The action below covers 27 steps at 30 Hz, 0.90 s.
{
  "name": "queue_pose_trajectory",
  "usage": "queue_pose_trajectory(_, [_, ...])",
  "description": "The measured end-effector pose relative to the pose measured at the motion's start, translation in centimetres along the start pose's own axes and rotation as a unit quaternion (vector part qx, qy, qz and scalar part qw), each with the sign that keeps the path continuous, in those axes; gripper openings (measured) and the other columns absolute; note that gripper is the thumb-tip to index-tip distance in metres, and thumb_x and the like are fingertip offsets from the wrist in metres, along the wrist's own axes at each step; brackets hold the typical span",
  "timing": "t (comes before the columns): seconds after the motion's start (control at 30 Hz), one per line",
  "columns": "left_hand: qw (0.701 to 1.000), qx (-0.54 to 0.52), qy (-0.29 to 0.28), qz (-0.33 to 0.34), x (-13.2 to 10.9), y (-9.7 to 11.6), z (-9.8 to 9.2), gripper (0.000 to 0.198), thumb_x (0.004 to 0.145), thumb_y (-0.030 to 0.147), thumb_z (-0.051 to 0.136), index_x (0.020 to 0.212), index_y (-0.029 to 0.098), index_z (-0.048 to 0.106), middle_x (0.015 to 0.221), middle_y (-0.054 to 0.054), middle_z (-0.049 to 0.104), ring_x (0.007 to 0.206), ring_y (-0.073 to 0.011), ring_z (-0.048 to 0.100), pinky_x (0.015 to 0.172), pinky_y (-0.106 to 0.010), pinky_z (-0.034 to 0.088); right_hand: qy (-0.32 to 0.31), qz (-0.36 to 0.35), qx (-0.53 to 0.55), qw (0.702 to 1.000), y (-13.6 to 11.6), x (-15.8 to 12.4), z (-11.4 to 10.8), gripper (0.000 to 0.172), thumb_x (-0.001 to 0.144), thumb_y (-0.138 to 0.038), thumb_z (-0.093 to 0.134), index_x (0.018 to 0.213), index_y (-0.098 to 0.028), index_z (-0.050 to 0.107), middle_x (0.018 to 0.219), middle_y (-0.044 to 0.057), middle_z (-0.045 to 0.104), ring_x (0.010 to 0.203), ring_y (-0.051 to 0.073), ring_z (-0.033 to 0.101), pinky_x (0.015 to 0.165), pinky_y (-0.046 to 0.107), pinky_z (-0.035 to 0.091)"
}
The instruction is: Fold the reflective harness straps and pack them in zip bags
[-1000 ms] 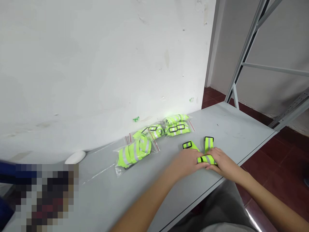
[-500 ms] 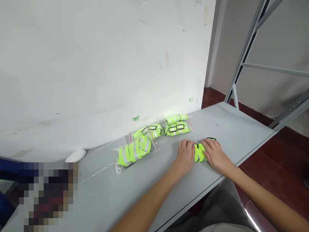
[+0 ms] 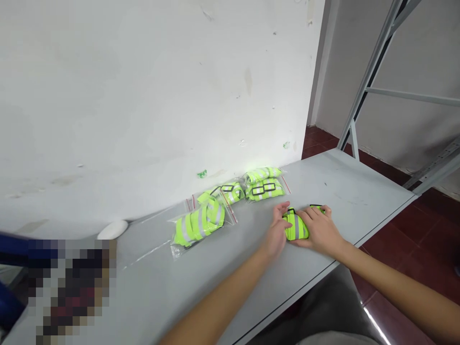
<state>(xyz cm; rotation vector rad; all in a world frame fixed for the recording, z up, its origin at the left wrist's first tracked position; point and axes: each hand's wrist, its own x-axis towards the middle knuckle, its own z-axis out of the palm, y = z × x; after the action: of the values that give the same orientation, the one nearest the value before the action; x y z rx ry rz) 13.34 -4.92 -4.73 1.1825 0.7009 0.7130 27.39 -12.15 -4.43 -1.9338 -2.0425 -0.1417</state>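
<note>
A folded neon-yellow reflective vest [image 3: 296, 227] with silver stripes and black-edged pieces lies on the grey tabletop, between my two hands. My left hand [image 3: 276, 233] grips its left end, fingers bent around the edge. Over the right part lies my right hand [image 3: 319, 227], its fingers closed on the bundle and the thumb along the near edge. A black-edged corner pokes out beyond the right fingers. Left of my hands, a bagged reflective vest [image 3: 199, 223] rests in a clear zip bag.
More bagged reflective vests [image 3: 265, 189] lie against the white wall [image 3: 161, 96], two of them stacked. A white rounded object [image 3: 112, 230] sits farther left on the grey table [image 3: 187, 292]. A metal frame [image 3: 362, 91] rises past the table's right end.
My left hand has turned from lying palm-down to gripping the vest's left end from the side. The vest's striped face now shows more, and my right thumb has come under its near edge.
</note>
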Motion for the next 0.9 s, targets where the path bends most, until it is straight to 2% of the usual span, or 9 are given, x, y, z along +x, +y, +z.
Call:
queue_pose_trajectory(0.1, [0.998, -0.033, 0.037, -0.029, 0.9, 0.2, -1.2, 0.04, 0.07, 0.013, 0.041, 0.108, 0.023, 0.043, 0.121, -0.008, 0.053, 0.119, -0.0184, 0.05, 0.097, -0.036, 0.044, 0.011, -0.014, 0.006, 1.0, 0.1, -0.1, 0.2, 0.061, 0.074, -0.062, 0.062, 0.113, -0.016, 0.058, 0.099, 0.011, 0.064, 0.093, 0.028, 0.056, 0.093, 0.048, 0.023])
queue_pose_trajectory(0.2, [0.988, 0.141, -0.028, -0.053, 2.1, 1.1, -3.4, 0.033, 0.075, 0.019, 0.047, 0.108, 0.021, 0.049, 0.113, -0.008, 0.058, 0.108, -0.0202, 0.056, 0.086, -0.034, 0.049, 0.021, -0.052, 0.01, 0.998, 0.4, -0.2, 0.4, 0.064, 0.071, -0.063, 0.065, 0.114, -0.016, 0.058, 0.096, 0.011, 0.065, 0.089, 0.027, 0.056, 0.094, 0.048, 0.023])
queue_pose_trajectory(0.3, [0.934, 0.346, -0.09, 0.015, 3.1, 2.8, -5.8, 0.034, 0.077, 0.032, 0.056, 0.109, 0.02, 0.055, 0.109, -0.007, 0.061, 0.094, -0.0199, 0.059, 0.08, -0.032, 0.048, 0.028, -0.104, 0.021, 0.994, 0.6, -0.1, 0.4, 0.066, 0.07, -0.064, 0.066, 0.114, -0.016, 0.059, 0.092, 0.009, 0.065, 0.087, 0.026, 0.056, 0.096, 0.048, 0.022])
queue_pose_trajectory(0.37, [0.887, 0.431, -0.166, -0.008, 3.5, 4.0, -6.7, 0.033, 0.077, 0.04, 0.058, 0.104, 0.021, 0.06, 0.095, -0.003, 0.064, 0.081, -0.0189, 0.059, 0.07, -0.029, 0.045, 0.023, -0.13, 0.029, 0.991, 0.8, -0.1, 0.5, 0.066, 0.07, -0.065, 0.066, 0.114, -0.016, 0.059, 0.09, 0.008, 0.065, 0.086, 0.025, 0.056, 0.096, 0.048, 0.022])
queue_pose_trajectory(0.43, [0.847, 0.471, -0.242, -0.047, 3.6, 5.1, -7.1, 0.026, 0.077, 0.043, 0.058, 0.088, 0.021, 0.062, 0.076, 0.0, 0.063, 0.066, -0.0169, 0.055, 0.059, -0.027, 0.04, 0.018, -0.14, 0.033, 0.989, 0.8, -0.1, 0.5, 0.067, 0.07, -0.066, 0.065, 0.114, -0.017, 0.059, 0.09, 0.007, 0.064, 0.086, 0.024, 0.056, 0.095, 0.048, 0.023])
queue_pose_trajectory(0.5, [0.83, 0.483, -0.274, -0.058, 3.7, 5.8, -6.8, 0.023, 0.076, 0.043, 0.059, 0.073, 0.02, 0.058, 0.064, 0.002, 0.057, 0.058, -0.0144, 0.049, 0.054, -0.026, 0.034, 0.022, -0.145, 0.033, 0.989, 0.9, -0.1, 0.7, 0.066, 0.071, -0.067, 0.064, 0.115, -0.017, 0.059, 0.091, 0.007, 0.065, 0.087, 0.025, 0.056, 0.095, 0.048, 0.023])
queue_pose_trajectory(0.6, [0.859, 0.435, -0.265, -0.057, 3.7, 5.7, -6.0, 0.027, 0.079, 0.046, 0.055, 0.07, 0.02, 0.05, 0.062, 0.004, 0.05, 0.056, -0.0124, 0.044, 0.051, -0.025, 0.032, 0.03, -0.153, 0.023, 0.987, 0.8, 0.2, 0.9, 0.065, 0.072, -0.066, 0.064, 0.116, -0.018, 0.059, 0.093, 0.008, 0.066, 0.088, 0.025, 0.056, 0.096, 0.049, 0.023])
queue_pose_trajectory(0.73, [0.923, 0.336, -0.188, -0.022, 3.4, 4.2, -5.3, 0.028, 0.083, 0.044, 0.049, 0.07, 0.021, 0.04, 0.063, 0.006, 0.038, 0.057, -0.0106, 0.038, 0.052, -0.023, 0.03, 0.027, -0.155, 0.015, 0.987, 0.5, 1.2, 1.1, 0.065, 0.071, -0.063, 0.067, 0.115, -0.016, 0.06, 0.092, 0.008, 0.067, 0.086, 0.025, 0.057, 0.095, 0.047, 0.026])
queue_pose_trajectory(0.9, [0.945, 0.317, -0.077, 0.037, 1.1, 2.5, -5.7, 0.026, 0.091, 0.041, 0.036, 0.074, 0.021, 0.035, 0.068, 0.006, 0.034, 0.064, -0.0113, 0.036, 0.06, -0.023, 0.034, 0.009, -0.187, 0.018, 0.982, -0.5, 2.5, 1.3, 0.064, 0.075, -0.063, 0.064, 0.114, -0.014, 0.059, 0.095, 0.01, 0.067, 0.089, 0.027, 0.058, 0.091, 0.046, 0.03])
